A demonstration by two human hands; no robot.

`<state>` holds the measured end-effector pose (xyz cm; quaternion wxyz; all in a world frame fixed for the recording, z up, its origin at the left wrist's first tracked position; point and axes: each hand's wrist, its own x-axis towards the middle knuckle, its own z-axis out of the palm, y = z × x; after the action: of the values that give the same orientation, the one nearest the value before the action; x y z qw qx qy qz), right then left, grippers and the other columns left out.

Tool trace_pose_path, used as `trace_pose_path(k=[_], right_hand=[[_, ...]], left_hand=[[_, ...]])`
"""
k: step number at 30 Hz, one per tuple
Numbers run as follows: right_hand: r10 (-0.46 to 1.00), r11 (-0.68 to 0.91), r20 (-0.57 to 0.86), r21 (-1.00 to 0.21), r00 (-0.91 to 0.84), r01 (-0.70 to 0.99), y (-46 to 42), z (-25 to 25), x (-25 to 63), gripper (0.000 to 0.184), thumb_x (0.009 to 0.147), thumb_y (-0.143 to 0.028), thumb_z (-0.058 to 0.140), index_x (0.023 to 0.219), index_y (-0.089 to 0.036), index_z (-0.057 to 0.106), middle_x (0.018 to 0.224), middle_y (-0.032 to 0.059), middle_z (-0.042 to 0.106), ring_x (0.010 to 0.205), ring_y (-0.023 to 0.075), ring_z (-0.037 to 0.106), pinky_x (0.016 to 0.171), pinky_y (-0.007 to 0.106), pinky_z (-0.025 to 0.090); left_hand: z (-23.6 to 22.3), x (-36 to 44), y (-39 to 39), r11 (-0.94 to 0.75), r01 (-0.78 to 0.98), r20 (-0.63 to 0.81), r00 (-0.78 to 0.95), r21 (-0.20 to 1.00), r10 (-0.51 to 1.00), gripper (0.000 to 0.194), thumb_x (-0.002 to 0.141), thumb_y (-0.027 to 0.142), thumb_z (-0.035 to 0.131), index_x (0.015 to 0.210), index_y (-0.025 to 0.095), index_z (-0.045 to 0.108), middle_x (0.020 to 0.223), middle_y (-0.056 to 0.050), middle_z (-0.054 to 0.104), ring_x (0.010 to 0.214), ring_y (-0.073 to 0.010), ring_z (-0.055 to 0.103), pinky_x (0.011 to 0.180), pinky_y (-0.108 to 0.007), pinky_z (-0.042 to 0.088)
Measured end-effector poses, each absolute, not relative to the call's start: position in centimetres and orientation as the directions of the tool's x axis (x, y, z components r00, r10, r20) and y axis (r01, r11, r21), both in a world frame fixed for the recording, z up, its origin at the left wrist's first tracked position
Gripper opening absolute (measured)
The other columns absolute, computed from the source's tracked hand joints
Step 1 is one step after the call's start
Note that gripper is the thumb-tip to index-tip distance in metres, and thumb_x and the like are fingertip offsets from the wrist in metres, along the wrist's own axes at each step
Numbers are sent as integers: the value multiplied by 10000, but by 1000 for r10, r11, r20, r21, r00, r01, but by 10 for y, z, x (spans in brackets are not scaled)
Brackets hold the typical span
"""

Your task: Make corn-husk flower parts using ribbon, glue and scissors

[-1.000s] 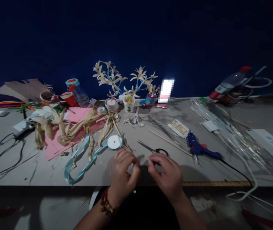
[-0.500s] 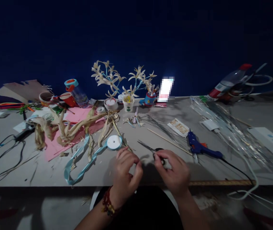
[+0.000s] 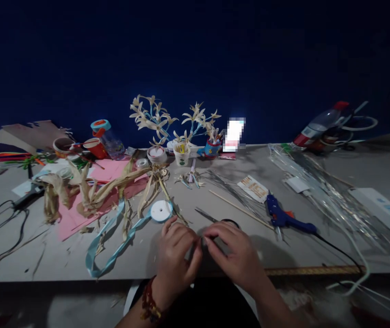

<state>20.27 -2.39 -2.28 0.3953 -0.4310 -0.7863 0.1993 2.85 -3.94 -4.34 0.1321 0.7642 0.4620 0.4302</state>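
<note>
My left hand (image 3: 177,253) and my right hand (image 3: 234,255) meet over the table's front edge, thumb and fingertips pinched close together. Whatever lies between the fingertips is too small and dark to make out. Just beyond my right hand lie scissors (image 3: 205,215), their handles partly hidden by it. A white spool (image 3: 161,211) of light blue ribbon (image 3: 111,258) rests beyond my left hand, its loose length looping to the left. Dried corn husks (image 3: 92,196) are heaped on pink paper (image 3: 70,223) further left. Pale husk flowers (image 3: 152,116) on blue stems stand in a paper cup (image 3: 182,157) at the back.
To the right lie a blue glue gun (image 3: 283,217), a thin wooden stick (image 3: 239,208), wires (image 3: 229,187) and a white power strip (image 3: 386,207). A plastic bottle (image 3: 321,125) leans at the back right. A lit phone (image 3: 234,134) stands by the wall. Black cables (image 3: 20,228) trail on the left.
My right hand first drew away to the right, then came back left to meet my left hand's fingertips. The left hand has stayed nearly in place. The view has shifted slightly.
</note>
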Motion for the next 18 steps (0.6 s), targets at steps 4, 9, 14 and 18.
trace_pose_path(k=[4,9,14,18], right_hand=[[803,595,416,-602,-427,532,-12,-17,206,115,902,-157,565,856,-232,640,800,29,732,770,196,680,714,302,537],[839,542,345,-465,-421,700,41,-38,218,122,916,-198,556,858,-221,661,829,22,740,784,186,693,718,283,515],[896,405,323,-313,-305,859,114,-61,224,165,916,-192,548,873,-184,707,851,73,744,801,226,680,714,306,475],[910,347,325,-259,-257,901,143,-66,217,192,926,-188,542,891,-161,728,877,104,749,828,242,671,729,311,452]], left_hand=[[-48,22,-35,-550,591,546,210,590,811,148,873,75,534,881,211,592,791,-20,661,804,-199,614,1017,-497,428],[-61,9,-33,-522,611,520,203,596,830,129,903,106,530,912,215,596,825,-41,673,831,-221,640,954,-470,484],[-74,-2,-40,-520,653,514,225,550,827,157,897,81,525,918,223,591,815,-33,677,807,-213,660,953,-464,516],[-86,-4,-41,-583,626,592,230,518,773,177,870,68,503,906,225,576,776,-35,674,755,-208,672,930,-450,548]])
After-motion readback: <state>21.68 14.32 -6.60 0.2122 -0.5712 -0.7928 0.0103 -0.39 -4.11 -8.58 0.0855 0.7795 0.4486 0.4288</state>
